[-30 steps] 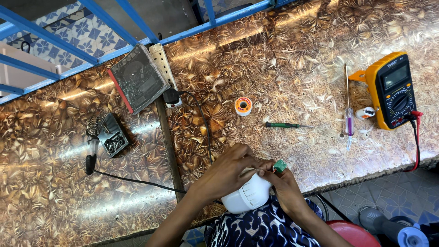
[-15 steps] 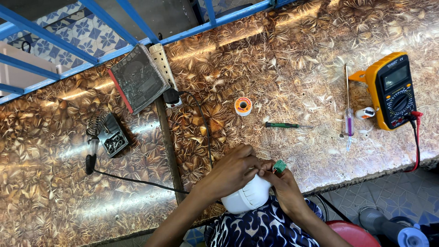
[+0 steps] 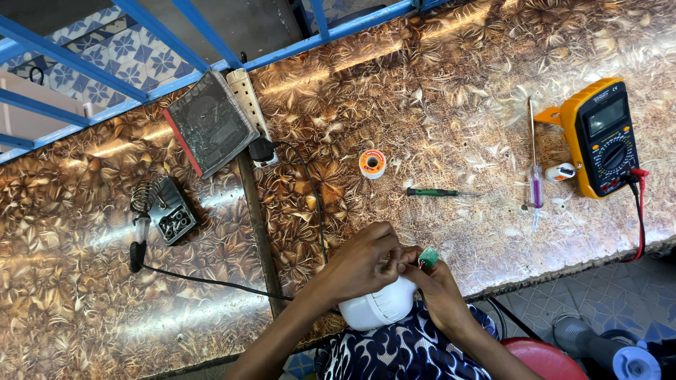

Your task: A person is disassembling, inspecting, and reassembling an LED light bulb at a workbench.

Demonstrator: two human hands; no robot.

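Both hands meet at the near edge of the patterned table (image 3: 451, 105). My left hand (image 3: 362, 260) is curled over the top of a white bulb housing (image 3: 377, 306), which rests against my lap. My right hand (image 3: 436, 281) pinches a small green circuit board (image 3: 429, 256) with thin wires, right beside the left fingertips. The spot where the fingers meet the wires is hidden by my left hand.
On the table lie a solder spool (image 3: 372, 163), a green screwdriver (image 3: 436, 191), a purple-handled screwdriver (image 3: 535, 183), a yellow multimeter (image 3: 605, 137) with red lead, a soldering iron in its stand (image 3: 158, 214), a power strip (image 3: 250, 116) and a dark board (image 3: 210, 123). A red stool (image 3: 539, 359) is below.
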